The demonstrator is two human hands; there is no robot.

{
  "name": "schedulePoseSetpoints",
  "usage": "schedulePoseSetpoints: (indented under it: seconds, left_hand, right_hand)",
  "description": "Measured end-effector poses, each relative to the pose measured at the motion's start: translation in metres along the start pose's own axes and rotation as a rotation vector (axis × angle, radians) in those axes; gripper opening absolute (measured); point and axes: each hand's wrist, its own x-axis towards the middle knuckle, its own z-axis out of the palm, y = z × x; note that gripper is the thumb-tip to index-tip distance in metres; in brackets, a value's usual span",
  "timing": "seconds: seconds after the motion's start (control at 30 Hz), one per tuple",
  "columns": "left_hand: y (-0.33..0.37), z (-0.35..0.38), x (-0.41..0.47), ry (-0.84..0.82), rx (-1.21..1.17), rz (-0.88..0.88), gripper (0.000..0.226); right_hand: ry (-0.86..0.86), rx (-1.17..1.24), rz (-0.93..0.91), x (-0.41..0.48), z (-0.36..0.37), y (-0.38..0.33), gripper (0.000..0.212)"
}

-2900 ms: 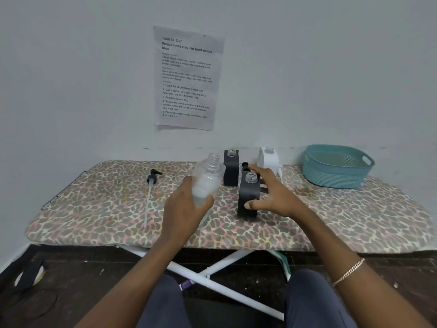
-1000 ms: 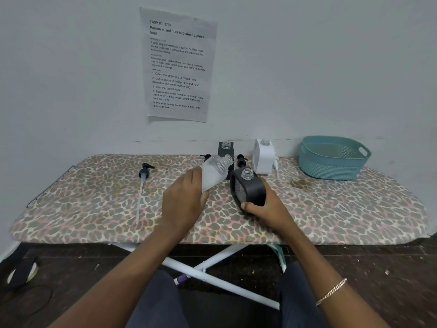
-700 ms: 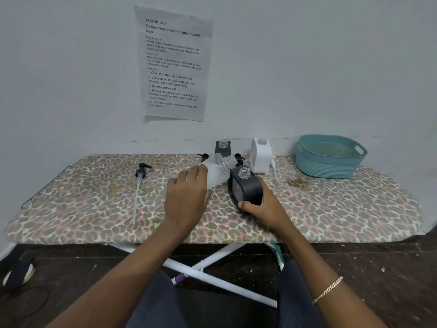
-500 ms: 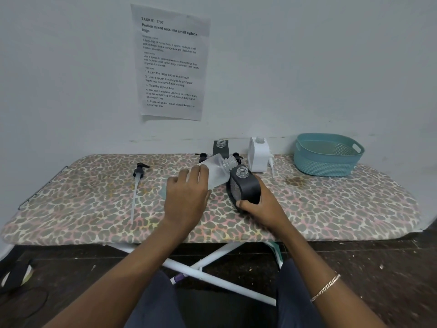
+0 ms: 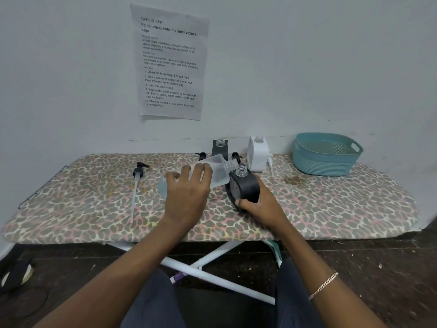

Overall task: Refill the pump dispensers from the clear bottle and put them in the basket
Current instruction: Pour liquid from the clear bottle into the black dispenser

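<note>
Grips the clear bottle [image 5: 218, 172] in the left hand [image 5: 186, 197], tipped almost level, neck just beside the open mouth of the black dispenser [image 5: 244, 188]. Holds that dispenser in the right hand [image 5: 257, 207], fingers curled round its base, tilted toward the bottle. Behind the hands, 2 uncapped dispensers upright: second black dispenser [image 5: 220, 147], white dispenser [image 5: 257, 155]. Well apart to the right, the teal basket [image 5: 324, 162].
</note>
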Motion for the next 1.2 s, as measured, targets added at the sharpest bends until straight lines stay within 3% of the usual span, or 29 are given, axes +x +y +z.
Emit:
schedulePoseSetpoints:
  seconds: [0.63, 1.2]
  left_hand:
    - [-0.0018, -0.0026, 0.0039, 0.027, 0.008, 0.038, 0.069]
    - [-0.0049, -0.0082, 0.0081, 0.096, 0.041, 0.097, 0.053]
  right_hand:
    - [0.002, -0.026, 0.004, -0.0017, 0.0003, -0.0038, 0.069]
    - [0.001, -0.037, 0.002, -0.0007, -0.0009, -0.0037, 0.068]
